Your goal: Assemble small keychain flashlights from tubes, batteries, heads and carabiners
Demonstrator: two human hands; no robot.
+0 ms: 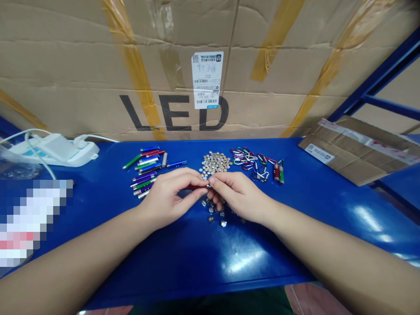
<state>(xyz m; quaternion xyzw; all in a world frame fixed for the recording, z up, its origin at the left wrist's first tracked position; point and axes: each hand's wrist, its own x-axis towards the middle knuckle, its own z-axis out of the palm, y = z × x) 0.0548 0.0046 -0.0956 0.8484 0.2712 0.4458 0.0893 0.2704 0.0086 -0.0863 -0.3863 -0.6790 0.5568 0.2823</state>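
Left hand (169, 197) and right hand (239, 194) pinch a red tube (196, 187) — fingers (211, 180) shut, it seems.

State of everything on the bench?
Left hand, pinching red tube
Right hand, pinching red tube's other end
Red tube, held between both hands
Button batteries, piled in a heap
Loose batteries, scattered below the hands
Colored tubes, lying loose
Carabiners, tangled together
Power strip, charger plugged in
Cardboard sheet, lying flat, taped
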